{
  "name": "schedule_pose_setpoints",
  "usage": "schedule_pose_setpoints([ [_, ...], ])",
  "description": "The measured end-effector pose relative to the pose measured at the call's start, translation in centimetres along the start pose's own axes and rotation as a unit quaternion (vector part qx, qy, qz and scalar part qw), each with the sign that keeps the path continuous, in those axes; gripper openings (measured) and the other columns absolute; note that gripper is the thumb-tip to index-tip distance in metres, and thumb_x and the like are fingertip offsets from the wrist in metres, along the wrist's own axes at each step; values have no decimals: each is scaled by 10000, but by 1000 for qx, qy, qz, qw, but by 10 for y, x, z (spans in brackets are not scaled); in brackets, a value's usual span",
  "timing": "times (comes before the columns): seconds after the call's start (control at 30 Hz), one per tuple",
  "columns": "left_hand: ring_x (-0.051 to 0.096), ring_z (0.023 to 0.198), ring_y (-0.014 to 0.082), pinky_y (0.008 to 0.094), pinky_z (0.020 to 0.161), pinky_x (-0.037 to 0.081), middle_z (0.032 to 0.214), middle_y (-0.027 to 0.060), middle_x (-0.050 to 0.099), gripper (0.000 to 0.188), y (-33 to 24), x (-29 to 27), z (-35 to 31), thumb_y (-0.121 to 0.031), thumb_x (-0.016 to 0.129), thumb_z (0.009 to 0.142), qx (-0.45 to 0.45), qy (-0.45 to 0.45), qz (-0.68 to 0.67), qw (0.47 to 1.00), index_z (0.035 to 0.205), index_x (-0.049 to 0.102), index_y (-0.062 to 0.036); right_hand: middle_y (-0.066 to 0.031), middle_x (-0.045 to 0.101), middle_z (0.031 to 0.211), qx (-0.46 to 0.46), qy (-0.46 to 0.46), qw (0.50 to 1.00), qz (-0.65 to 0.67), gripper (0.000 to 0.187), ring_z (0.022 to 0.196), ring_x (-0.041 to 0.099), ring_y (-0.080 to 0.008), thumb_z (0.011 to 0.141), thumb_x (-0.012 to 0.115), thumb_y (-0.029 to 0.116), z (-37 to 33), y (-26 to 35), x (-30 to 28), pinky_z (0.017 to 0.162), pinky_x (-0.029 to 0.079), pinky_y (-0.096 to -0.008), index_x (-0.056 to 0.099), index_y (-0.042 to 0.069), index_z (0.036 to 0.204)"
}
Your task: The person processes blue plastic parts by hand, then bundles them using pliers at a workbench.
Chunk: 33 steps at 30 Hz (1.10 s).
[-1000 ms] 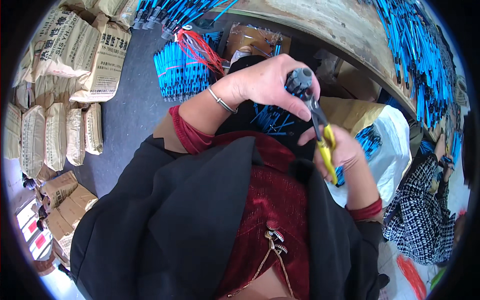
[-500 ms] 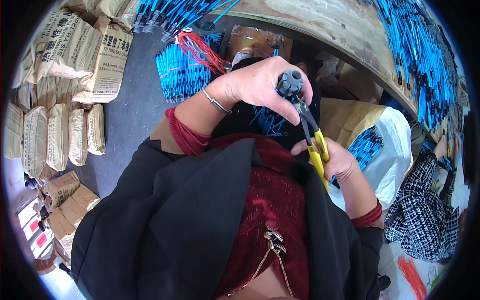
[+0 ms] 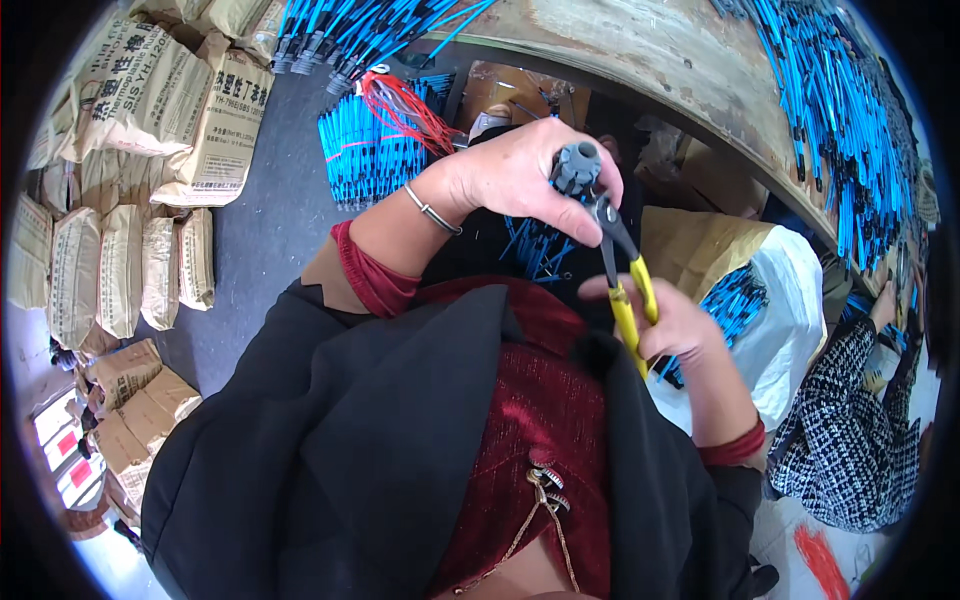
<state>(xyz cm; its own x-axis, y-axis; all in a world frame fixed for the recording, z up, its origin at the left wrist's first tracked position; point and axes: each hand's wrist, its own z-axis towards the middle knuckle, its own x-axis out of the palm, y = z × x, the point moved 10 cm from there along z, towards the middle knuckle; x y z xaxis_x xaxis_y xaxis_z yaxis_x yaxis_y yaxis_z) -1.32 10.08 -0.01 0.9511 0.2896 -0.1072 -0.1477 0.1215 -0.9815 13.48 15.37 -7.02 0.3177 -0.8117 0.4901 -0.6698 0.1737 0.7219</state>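
1. The left hand (image 3: 520,180) was curled around one grey ribbed piece (image 3: 576,168); the right hand (image 3: 682,325) gripped one pair of yellow-handled pliers (image 3: 622,312), its head just beside the piece.
2. One white-lined sack (image 3: 790,340) held blue rods (image 3: 735,305).
3. One counter (image 3: 640,40) carried two heaps (image 3: 845,120) of rods.
4. One co-worker (image 3: 845,430) was at far right.

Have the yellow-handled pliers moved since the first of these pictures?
Yes. Judged against the white sack, the yellow-handled pliers in the right hand have shifted a little to the left.
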Motion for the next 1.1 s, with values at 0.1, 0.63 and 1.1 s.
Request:
schedule_pose_setpoints([
  [0.1, 577, 712, 106, 241, 676, 469, 776, 34, 624, 340, 7, -10, -3, -129, 791, 604, -16, -38, -4, 999, 884, 639, -11, -100, 583, 1033, -98, -120, 950, -270, 679, 754, 603, -151, 639, 791, 195, -5, 44, -12, 646, 487, -259, 456, -17, 1190],
  [0.63, 577, 702, 116, 247, 666, 470, 774, 33, 623, 351, 12, -9, -7, -138, 806, 587, -35, -69, -13, 997, 866, 635, -10, -76, 616, 863, -183, -237, 856, -423, 560, 784, 609, -150, 658, 724, 98, -35, 91, -8, 685, 480, -249, 493, -47, 1147],
  [1.1, 566, 678, 101, 230, 629, 450, 752, 23, 607, 304, 6, 1, -5, -111, 793, 634, -16, -74, 31, 997, 867, 620, -21, -149, 538, 1024, -110, -75, 989, -59, 653, 909, 584, -222, 742, 660, 67, -19, 42, -8, 728, 479, -285, 347, -2, 1310],
])
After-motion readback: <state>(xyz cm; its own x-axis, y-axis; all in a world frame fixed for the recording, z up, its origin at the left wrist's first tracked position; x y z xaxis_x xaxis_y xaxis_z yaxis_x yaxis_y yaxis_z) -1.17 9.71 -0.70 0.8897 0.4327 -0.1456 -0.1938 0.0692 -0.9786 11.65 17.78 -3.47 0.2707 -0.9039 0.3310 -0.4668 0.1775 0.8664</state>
